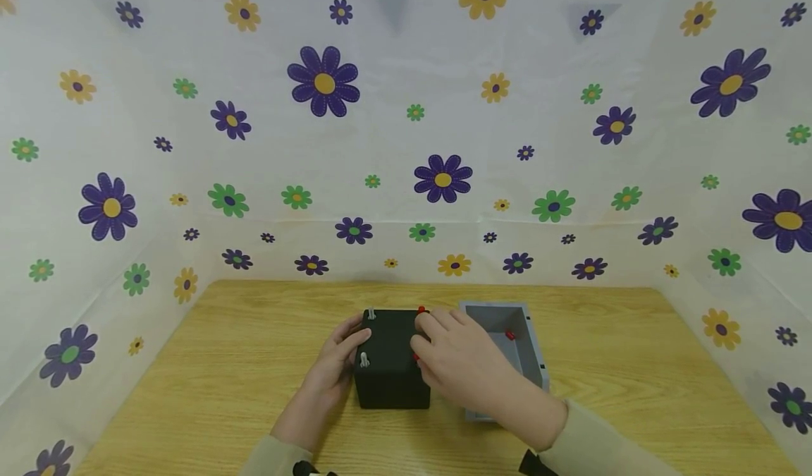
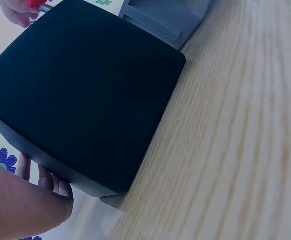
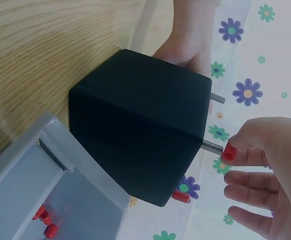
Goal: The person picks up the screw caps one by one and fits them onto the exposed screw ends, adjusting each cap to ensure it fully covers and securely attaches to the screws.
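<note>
A black box [image 1: 393, 388] stands on the table with threaded metal studs sticking up from its top. My left hand [image 1: 330, 367] holds its left side, thumb on the top edge. Between thumb and index finger, my right hand [image 1: 466, 359] pinches a red cap [image 3: 229, 151] at the tip of the near right stud [image 3: 212, 147]; the stud's threads show below the cap. Another red cap [image 3: 181, 196] sits at the far right corner. Both left studs, the far one [image 1: 371, 314] and the near one [image 1: 364, 359], are bare.
Right of the box stands a grey bin [image 1: 538, 349], partly beneath my right forearm. Several loose red caps [image 3: 51, 230] lie in it. Flower-printed cloth [image 1: 393, 130] hangs behind and on both sides of the wooden table [image 1: 609, 363].
</note>
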A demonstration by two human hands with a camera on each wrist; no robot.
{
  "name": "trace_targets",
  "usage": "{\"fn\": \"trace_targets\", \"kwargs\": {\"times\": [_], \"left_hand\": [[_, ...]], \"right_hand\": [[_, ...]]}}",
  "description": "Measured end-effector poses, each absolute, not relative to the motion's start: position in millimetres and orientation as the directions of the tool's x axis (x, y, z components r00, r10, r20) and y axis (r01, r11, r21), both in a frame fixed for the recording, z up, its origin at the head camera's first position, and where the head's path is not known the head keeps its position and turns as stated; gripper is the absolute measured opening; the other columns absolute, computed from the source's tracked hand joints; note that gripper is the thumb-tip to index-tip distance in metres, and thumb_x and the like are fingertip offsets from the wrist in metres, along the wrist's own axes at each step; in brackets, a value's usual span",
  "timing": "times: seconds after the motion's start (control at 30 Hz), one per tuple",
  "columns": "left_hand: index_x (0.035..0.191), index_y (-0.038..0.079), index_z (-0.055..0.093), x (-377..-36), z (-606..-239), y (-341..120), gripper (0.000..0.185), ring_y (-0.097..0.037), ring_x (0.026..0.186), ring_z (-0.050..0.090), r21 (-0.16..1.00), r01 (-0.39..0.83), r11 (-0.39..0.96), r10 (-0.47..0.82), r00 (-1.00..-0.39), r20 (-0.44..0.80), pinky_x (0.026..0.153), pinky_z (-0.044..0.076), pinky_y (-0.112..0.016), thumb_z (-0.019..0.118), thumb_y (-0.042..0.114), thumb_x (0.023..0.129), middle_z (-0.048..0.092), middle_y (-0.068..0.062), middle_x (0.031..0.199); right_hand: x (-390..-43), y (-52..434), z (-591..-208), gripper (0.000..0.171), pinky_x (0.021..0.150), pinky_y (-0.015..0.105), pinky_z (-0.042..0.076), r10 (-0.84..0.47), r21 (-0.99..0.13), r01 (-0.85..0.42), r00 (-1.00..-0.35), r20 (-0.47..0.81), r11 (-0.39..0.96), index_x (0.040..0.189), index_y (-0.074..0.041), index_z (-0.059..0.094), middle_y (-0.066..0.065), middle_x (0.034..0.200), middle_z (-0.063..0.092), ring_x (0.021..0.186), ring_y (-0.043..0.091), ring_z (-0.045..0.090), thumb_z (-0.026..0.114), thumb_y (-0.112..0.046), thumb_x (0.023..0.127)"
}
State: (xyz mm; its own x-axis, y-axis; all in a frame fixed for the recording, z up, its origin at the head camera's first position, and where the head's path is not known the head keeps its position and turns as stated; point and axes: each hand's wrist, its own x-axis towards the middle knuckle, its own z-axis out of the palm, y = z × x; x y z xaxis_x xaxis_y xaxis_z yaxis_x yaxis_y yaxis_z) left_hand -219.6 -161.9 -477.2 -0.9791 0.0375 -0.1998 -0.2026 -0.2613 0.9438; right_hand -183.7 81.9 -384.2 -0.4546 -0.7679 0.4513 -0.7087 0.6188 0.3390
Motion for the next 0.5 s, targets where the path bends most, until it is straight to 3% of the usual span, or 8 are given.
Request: {"fn": "trace_targets", "kwargs": {"times": [0.5], "left_hand": [[0.159, 0.0, 0.038, -220.8, -477.6, -161.3, 0.062, 0.0, 0.099, 0.066, 0.941, -0.202, -0.27, 0.044, -0.979, -0.197, 0.088, 0.055, -0.018, 0.06, 0.011, 0.102, 0.056, -0.001, 0.135]], "right_hand": [[-183.3, 79.3, -384.8, 0.017, 0.084, 0.032, 0.053, -0.772, 0.343, -0.728, -0.396, 0.496, 0.594, 0.092, -0.019, 0.069, 0.0, 0.107, 0.064, 0.097, 0.018, 0.059, 0.082, -0.03, 0.091]]}}
